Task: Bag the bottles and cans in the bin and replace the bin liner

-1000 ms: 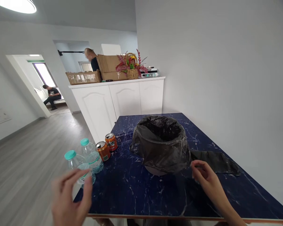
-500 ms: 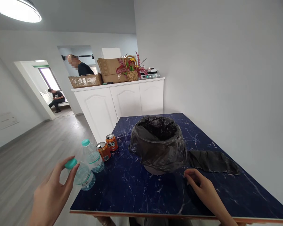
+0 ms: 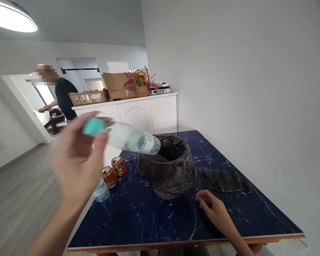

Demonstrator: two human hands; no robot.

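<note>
My left hand (image 3: 80,156), blurred by motion, is closed around the capped end of a clear plastic bottle (image 3: 130,138) with a teal cap. The bottle is off the table, tilted nearly flat. Its base is over the left rim of a bin lined with a black plastic bag (image 3: 173,174). Partly behind my left hand stand a second bottle (image 3: 101,192) and two orange drink cans (image 3: 110,177). My right hand (image 3: 210,206) rests on the table in front of the bin, fingers loosely curled with nothing seen in them.
The blue marbled table (image 3: 138,224) carries a folded black plastic bag (image 3: 226,180) right of the bin. Behind it, a white cabinet (image 3: 138,113) holds cardboard boxes (image 3: 89,97) and a flower basket (image 3: 142,91). One person (image 3: 65,94) stands beyond the cabinet; another (image 3: 56,119) sits in the far room.
My left hand has lifted the nearer bottle off the table and swung it right, base first, to the bin. My right hand stays by the bin. The standing person has moved left.
</note>
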